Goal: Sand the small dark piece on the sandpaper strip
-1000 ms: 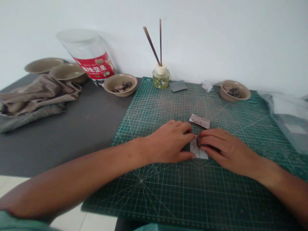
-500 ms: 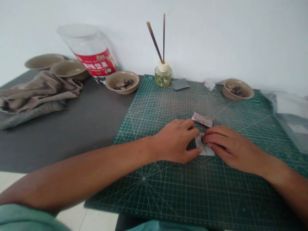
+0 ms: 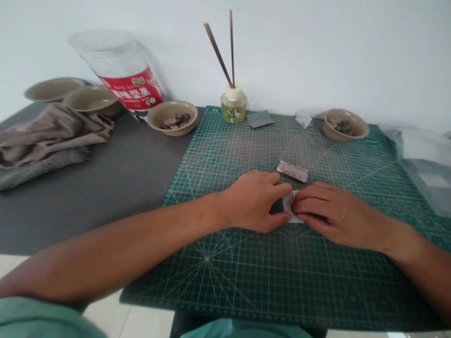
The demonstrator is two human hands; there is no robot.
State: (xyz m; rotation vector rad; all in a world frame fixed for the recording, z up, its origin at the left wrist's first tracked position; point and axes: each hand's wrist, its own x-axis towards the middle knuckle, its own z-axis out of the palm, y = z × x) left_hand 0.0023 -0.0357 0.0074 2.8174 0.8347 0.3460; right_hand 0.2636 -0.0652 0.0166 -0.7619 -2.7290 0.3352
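A small whitish sheet with grey smudges lies on the green cutting mat. My left hand has its thumb and fingers apart, the tips pressing on the sheet's left side. Closed in a pinch, my right hand is over the sheet's right part. A small dark piece shows at its fingertips, mostly hidden, so its kind is unclear. Just beyond the hands is a brownish, stained strip, slightly bent.
Bowls with small dark and tan pieces stand at left and right. Along the wall are a reed diffuser, a grey sheet and a tilted nut jar. Cloths lie left, a plastic bag right.
My right hand has slid slightly left over the sheet, covering more of it and closing the gap to my left hand. The whole view has shifted a little.
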